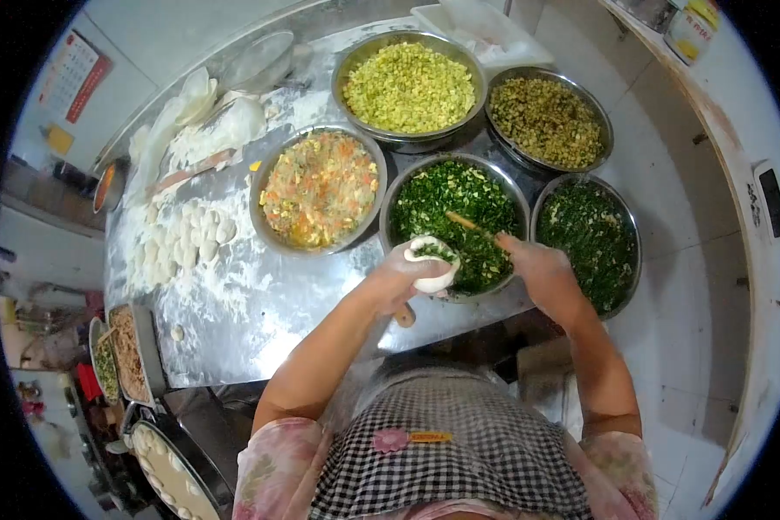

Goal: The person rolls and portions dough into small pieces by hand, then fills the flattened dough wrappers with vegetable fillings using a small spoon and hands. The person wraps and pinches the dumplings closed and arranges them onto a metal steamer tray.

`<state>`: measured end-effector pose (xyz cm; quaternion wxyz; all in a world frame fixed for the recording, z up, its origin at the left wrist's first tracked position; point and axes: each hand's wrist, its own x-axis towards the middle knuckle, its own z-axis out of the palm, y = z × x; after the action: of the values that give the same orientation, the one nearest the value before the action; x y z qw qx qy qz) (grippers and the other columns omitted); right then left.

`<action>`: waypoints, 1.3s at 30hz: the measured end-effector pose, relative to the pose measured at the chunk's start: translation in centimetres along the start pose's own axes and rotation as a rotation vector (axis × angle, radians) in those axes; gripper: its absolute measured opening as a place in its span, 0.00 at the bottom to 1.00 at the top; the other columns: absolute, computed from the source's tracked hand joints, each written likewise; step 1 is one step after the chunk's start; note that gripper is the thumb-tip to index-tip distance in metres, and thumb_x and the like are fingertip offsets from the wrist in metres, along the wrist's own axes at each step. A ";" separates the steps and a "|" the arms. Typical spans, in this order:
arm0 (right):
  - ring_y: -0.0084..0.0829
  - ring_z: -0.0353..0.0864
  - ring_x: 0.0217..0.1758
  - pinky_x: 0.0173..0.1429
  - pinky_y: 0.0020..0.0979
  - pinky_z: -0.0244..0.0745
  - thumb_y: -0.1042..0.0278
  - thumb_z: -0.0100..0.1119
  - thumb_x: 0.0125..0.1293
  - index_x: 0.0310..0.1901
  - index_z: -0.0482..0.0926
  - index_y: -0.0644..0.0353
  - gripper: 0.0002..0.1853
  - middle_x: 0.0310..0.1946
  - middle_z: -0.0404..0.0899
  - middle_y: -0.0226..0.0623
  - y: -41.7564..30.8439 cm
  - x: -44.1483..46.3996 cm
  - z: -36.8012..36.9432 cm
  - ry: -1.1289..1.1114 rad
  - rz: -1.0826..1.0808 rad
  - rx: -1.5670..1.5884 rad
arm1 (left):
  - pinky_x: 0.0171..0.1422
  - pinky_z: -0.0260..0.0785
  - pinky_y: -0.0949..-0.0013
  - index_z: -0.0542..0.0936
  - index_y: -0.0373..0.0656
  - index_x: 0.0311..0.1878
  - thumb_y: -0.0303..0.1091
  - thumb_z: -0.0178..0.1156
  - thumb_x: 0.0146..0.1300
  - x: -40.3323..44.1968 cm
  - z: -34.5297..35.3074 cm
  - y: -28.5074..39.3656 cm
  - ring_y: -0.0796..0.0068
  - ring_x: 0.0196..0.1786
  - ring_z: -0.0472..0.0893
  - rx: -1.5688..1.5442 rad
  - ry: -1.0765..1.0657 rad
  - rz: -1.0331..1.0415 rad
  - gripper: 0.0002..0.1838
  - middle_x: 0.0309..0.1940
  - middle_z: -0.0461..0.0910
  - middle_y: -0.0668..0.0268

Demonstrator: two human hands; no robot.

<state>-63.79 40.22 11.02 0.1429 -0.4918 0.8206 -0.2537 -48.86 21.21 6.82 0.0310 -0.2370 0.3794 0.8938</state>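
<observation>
My left hand (400, 276) is curled round a white dough wrapper (433, 265) with some green filling inside. Between the fingers of my right hand (537, 267) is a thin wooden stick (470, 223), its tip over the bowl of chopped greens (451, 192). The wrapper sits at that bowl's near left rim. To the left stands a bowl of orange and yellow filling (319, 189); to the right, a bowl of darker greens (586, 230). A wooden handle end (403, 315) shows below my left hand.
Behind are bowls of yellow-green (410, 85) and brownish filling (546, 120). Dough pieces (186, 238) lie on the floured metal table (260, 325) at left, near a wooden tool (191, 171). At lower left are a filling tray (130, 351) and a round pan (173, 477).
</observation>
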 end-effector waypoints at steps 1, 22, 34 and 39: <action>0.43 0.80 0.41 0.44 0.37 0.76 0.73 0.47 0.63 0.55 0.74 0.57 0.18 0.42 0.79 0.49 0.2 0.0 -0.2 -0.054 0.064 0.025 | 0.34 0.81 0.64 0.68 0.37 0.55 0.23 0.63 0.53 0.1 -0.1 -0.2 0.63 0.37 0.82 -0.005 0.021 -0.014 0.25 0.41 0.77 0.54; 0.23 0.70 0.35 0.41 0.25 0.68 0.67 0.59 0.60 0.60 0.70 0.65 0.26 0.33 0.71 0.31 -8.9 0.1 4.6 -0.044 0.226 0.824 | 0.52 0.75 0.66 0.69 0.44 0.54 0.35 0.66 0.51 -4.3 -1.5 -0.3 0.70 0.45 0.80 0.198 0.056 0.395 0.26 0.44 0.78 0.61; 0.22 0.76 0.40 0.45 0.22 0.71 0.75 0.59 0.57 0.41 0.78 0.66 0.10 0.36 0.76 0.33 -33.9 2.3 18.4 -0.289 -0.050 0.718 | 0.56 0.66 0.74 0.74 0.43 0.53 0.37 0.66 0.56 -30.4 -16.8 0.1 0.77 0.50 0.74 0.623 0.516 1.153 0.23 0.46 0.74 0.64; 0.20 0.71 0.32 0.39 0.21 0.67 0.75 0.60 0.56 0.43 0.77 0.62 0.11 0.31 0.74 0.30 -45.6 0.6 24.5 -0.456 -0.471 0.518 | 0.59 0.63 0.74 0.70 0.38 0.61 0.38 0.64 0.58 -42.0 -20.2 -2.1 0.75 0.54 0.71 0.109 0.685 0.927 0.28 0.52 0.72 0.63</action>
<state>-18.73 15.26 16.09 0.3780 -0.6573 0.5423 -0.3619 -3.11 13.92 12.09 -0.4761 -0.3202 0.4774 0.6655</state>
